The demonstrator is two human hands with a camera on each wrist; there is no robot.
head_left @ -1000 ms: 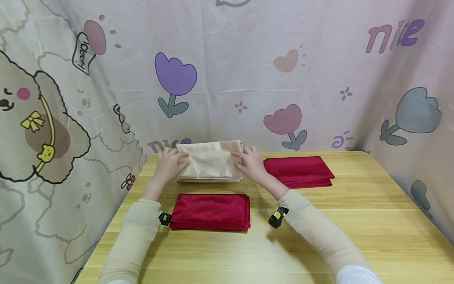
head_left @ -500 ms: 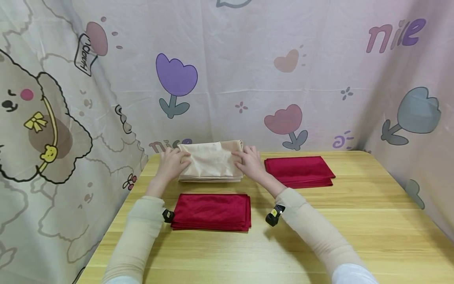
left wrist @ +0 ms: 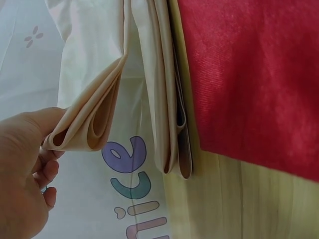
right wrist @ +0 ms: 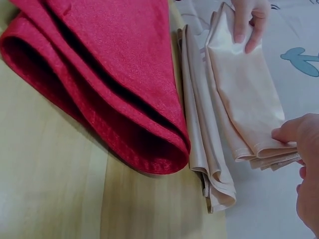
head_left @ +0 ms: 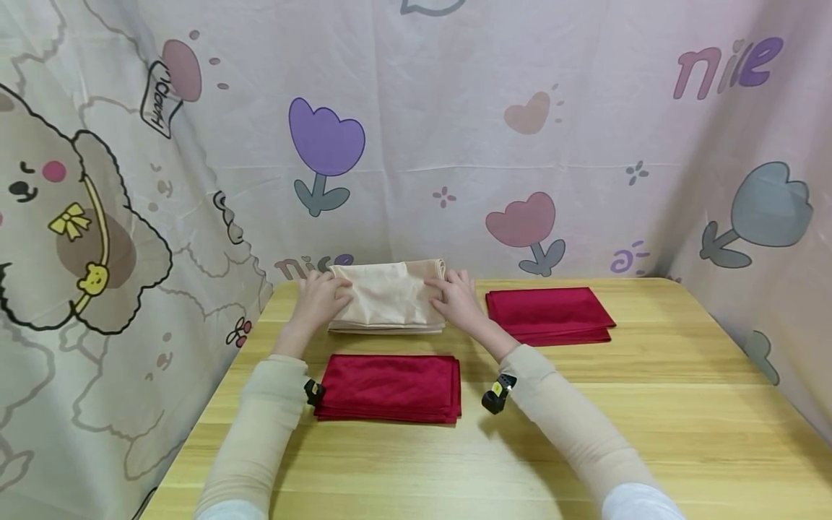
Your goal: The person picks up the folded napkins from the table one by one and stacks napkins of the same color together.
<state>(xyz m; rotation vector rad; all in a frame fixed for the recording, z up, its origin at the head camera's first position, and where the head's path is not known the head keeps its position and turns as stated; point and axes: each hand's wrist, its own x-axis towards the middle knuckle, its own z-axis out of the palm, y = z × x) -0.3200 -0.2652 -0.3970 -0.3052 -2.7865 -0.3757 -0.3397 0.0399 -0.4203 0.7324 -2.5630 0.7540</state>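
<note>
Fingers of left hand point(head_left: 316, 300) and right hand point(head_left: 458, 297) pinch cream cloth point(head_left: 385, 300) side edges, lifted off pile

Folded cloth point(head_left: 388, 300) lies behind one stack point(head_left: 388, 386) — another stack point(head_left: 548, 314) right.

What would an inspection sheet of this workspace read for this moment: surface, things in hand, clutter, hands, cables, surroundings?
Surface: wooden table, light grain, bare at the near edge.
Things in hand: cream folded cloth lifted at both ends above a cream stack at the table's far edge.
Clutter: near red stack in front of the cream one; far red stack to the right.
Hands: left hand pinches the cloth's left end; right hand pinches its right end.
Cables: nothing seen; a small black device sits at the right wrist, another at the left.
Surroundings: printed fabric backdrop with tulips and a cartoon dog on three sides.
</note>
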